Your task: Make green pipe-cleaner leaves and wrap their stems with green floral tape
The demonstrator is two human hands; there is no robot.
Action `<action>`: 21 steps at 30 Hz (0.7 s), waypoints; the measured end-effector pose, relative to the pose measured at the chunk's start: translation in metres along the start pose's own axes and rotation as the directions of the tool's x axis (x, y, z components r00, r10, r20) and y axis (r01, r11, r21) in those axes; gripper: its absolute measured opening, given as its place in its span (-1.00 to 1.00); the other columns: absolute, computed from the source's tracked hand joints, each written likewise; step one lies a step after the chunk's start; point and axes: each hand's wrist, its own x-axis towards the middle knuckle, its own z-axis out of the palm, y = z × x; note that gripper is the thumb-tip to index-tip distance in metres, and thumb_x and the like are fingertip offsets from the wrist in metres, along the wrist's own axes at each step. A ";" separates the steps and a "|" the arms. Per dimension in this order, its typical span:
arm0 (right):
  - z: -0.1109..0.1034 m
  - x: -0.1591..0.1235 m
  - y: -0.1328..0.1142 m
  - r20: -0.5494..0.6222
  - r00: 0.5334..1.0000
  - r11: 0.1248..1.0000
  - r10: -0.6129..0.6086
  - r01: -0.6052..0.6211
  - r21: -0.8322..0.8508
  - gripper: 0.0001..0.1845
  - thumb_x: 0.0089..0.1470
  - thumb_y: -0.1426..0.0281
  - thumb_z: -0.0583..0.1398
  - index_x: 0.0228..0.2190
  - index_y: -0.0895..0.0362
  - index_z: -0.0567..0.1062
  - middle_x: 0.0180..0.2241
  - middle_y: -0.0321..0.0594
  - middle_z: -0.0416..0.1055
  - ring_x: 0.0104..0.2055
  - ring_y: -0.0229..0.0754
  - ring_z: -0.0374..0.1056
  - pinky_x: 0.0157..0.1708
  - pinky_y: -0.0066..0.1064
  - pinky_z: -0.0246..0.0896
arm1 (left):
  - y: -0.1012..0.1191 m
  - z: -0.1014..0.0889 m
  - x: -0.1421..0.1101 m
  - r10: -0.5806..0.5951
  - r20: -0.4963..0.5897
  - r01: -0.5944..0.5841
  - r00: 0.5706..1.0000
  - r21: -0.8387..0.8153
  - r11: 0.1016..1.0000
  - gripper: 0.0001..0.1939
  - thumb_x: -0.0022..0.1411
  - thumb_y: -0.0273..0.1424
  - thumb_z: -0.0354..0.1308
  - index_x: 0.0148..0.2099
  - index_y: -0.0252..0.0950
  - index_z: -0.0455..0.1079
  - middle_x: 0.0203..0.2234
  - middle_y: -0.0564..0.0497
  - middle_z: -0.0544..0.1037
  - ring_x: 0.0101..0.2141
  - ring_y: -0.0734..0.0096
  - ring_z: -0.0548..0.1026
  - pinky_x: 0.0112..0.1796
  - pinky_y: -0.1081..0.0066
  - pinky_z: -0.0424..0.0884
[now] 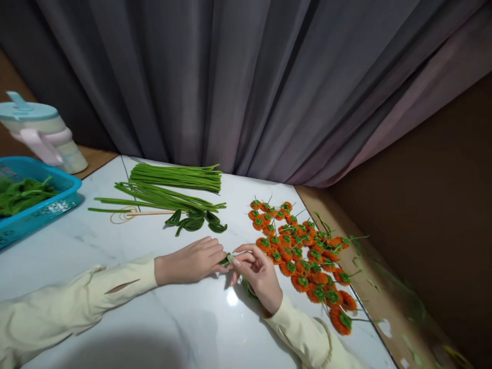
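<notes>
My left hand (194,260) is closed, knuckles up, its fingertips pinching a small green fuzzy piece (228,258) that looks like bent pipe cleaner. From the other side, the thumb and fingers of my right hand (259,277) pinch the same piece. Most of it is hidden by the fingers, so its shape cannot be made out. Partly behind my right wrist lies another dark green piece (249,290). Just beyond my left hand are several dark green pipe-cleaner leaves (194,221). A thin wooden stick (154,212) with a loop of tan thread or band touches them.
Light green pipe cleaners (175,178) lie bundled at the back. Many orange fuzzy persimmon-like pieces (303,282) with green tops spread along the right. At left stand a blue basket (73,185) of green pieces and a lidded cup (42,128). A grey curtain (223,87) hangs behind the table.
</notes>
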 end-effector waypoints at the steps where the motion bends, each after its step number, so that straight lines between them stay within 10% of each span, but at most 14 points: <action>1: 0.000 0.000 0.001 0.005 1.000 1.000 0.000 0.000 -0.012 -0.72 -0.03 0.29 0.29 -0.34 0.16 0.35 -0.53 -0.31 0.46 -0.63 -0.29 0.38 -0.59 -0.47 0.32 | 0.000 0.000 0.000 0.008 -0.002 -0.008 1.000 0.012 1.000 -0.55 0.41 -0.27 -0.35 -0.39 -0.35 0.23 -0.50 -0.03 0.32 -0.47 0.34 0.17 -0.40 0.38 0.13; 21: 0.002 -0.001 0.000 0.051 0.999 0.973 0.005 0.007 -0.232 -0.75 0.02 0.26 0.23 -0.34 0.14 0.32 -0.51 -0.33 0.37 -0.62 -0.31 0.35 -0.58 -0.47 0.25 | -0.002 -0.004 -0.007 0.123 -0.164 -0.141 0.979 -0.104 0.984 -0.78 0.38 -0.45 -0.15 -0.25 -0.39 0.29 -0.40 -0.11 0.45 -0.35 0.34 0.31 -0.29 0.38 0.27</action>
